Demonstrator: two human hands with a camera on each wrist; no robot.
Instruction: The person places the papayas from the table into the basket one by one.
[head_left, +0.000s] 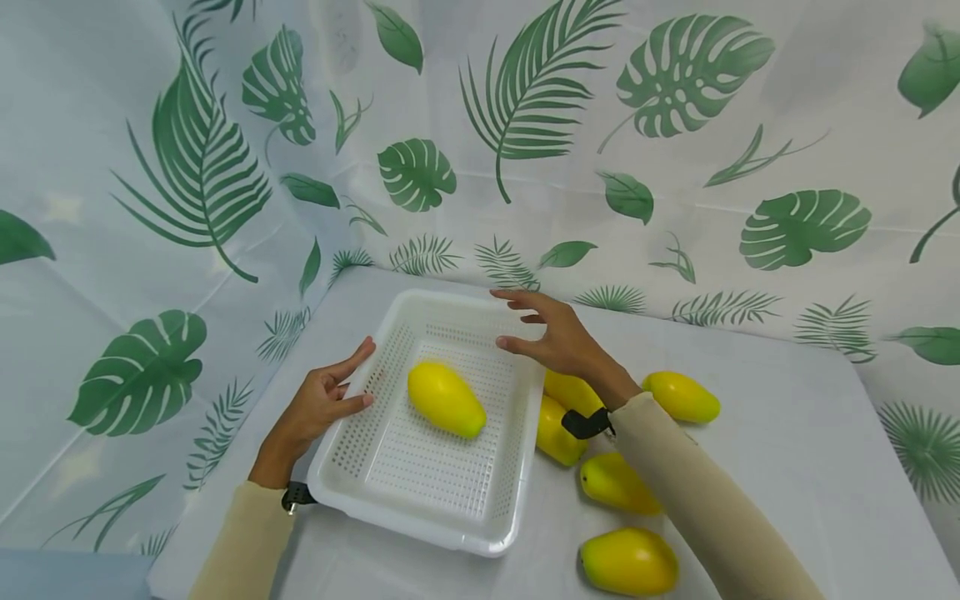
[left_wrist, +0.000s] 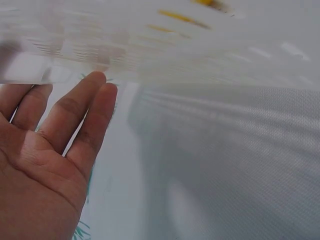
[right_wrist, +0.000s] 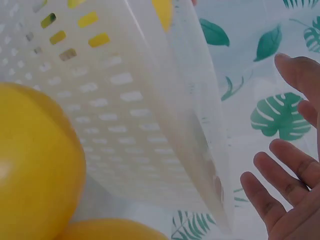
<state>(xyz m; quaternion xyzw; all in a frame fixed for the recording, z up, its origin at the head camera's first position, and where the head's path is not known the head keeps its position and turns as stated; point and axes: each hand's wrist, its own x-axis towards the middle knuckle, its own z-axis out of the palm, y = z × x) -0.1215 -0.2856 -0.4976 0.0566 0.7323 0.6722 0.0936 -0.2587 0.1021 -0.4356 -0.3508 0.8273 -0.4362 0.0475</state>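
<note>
A white plastic basket (head_left: pixel 420 479) with slotted walls stands in front of me, one yellow mango (head_left: pixel 446 400) with a green tip lying inside. At its left rim my left hand (head_left: pixel 318 404) holds on, thumb over the edge and fingers against the outer wall. In the left wrist view those fingertips (left_wrist: pixel 97 82) meet the basket's wall from below. My right hand (head_left: pixel 555 333) hovers by the far right corner, fingers spread and thumb apart, holding nothing. The right wrist view shows a gap between its fingers (right_wrist: pixel 265 200) and the basket wall (right_wrist: pixel 115 95).
Several more mangoes lie on the white table right of the basket: one at the front (head_left: pixel 630 562), one beyond it (head_left: pixel 617 483), one farther right (head_left: pixel 681 397), and others close by the basket wall, partly behind my right wrist. A leaf-patterned curtain (head_left: pixel 555 167) closes off the back and left.
</note>
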